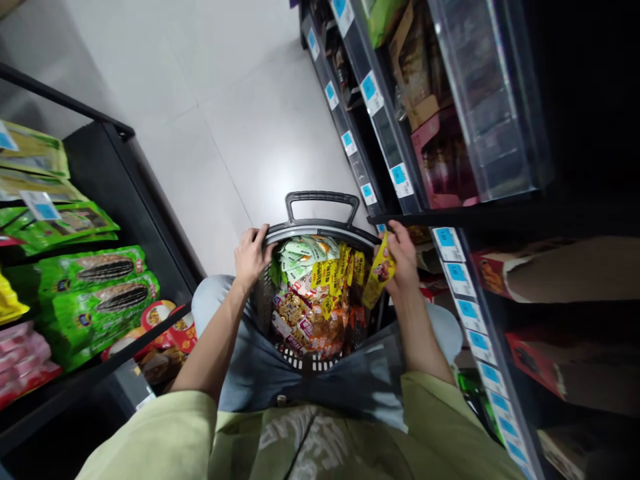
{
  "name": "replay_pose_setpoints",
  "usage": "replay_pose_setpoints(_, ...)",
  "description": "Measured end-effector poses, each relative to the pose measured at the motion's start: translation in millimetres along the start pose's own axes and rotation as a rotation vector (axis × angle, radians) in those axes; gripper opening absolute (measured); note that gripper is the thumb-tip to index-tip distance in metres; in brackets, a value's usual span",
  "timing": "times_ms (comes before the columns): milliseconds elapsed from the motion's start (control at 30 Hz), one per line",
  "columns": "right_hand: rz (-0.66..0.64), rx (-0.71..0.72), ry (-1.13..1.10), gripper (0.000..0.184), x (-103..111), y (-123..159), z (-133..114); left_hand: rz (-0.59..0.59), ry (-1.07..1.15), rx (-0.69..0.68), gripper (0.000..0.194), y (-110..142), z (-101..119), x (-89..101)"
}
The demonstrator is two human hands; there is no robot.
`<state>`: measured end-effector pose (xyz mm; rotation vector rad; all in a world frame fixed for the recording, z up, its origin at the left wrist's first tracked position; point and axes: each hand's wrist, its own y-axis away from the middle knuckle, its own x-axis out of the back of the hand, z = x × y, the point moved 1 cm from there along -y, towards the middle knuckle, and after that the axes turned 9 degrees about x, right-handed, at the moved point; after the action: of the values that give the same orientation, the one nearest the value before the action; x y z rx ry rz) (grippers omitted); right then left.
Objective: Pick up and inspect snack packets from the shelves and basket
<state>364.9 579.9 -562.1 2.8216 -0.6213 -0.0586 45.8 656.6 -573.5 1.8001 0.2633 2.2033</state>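
Between my knees stands a shopping basket (325,230) with a dark rim and perforated sides, filled with snack packets. My left hand (253,255) is closed over the left side of its rim. In my right hand (401,255) is a yellow snack packet (379,273), gripped at its upper end above the basket's right edge. Inside the basket, light green packets (304,257) lie at the far side and yellow packets (330,275) fill the middle. A larger bag with pink print (295,327) lies toward me. The basket's grey handle (323,197) is tipped away from me.
Along the right, dark shelves with blue-and-white price tags (465,310) hold open cardboard boxes (545,277). The left shelf carries green sunflower seed bags (105,300) and pink packs (25,360). Grey tiled floor (225,100) lies between the shelves.
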Motion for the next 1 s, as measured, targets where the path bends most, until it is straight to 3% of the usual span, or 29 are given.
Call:
replay_pose_setpoints(167,-0.103,-0.273,-0.311,0.054,-22.9,7.5,-3.5,0.035,-0.019,-0.018,0.051,-2.4,-1.5,-2.4)
replay_pose_setpoints(300,-0.179,-0.366,-0.528,0.052,-29.5,13.5,-6.9,0.054,-0.030,-0.025,0.051,-2.9,-1.6,-3.8)
replay_pose_setpoints(467,-0.261,-0.395,-0.558,0.038,-28.4,14.6,3.6,0.055,-0.041,-0.015,0.051,-3.0,-1.1,-3.7)
replay_pose_setpoints(667,-0.176,-0.324,-0.393,0.037,-32.6,10.4,21.0,0.062,-0.041,-0.027,0.051,-3.7,-1.1,-3.2)
replay_pose_setpoints(1000,-0.110,-0.214,-0.316,0.044,-34.0,7.0,22.0,0.063,-0.021,-0.020,0.051,-3.4,-0.5,-4.3)
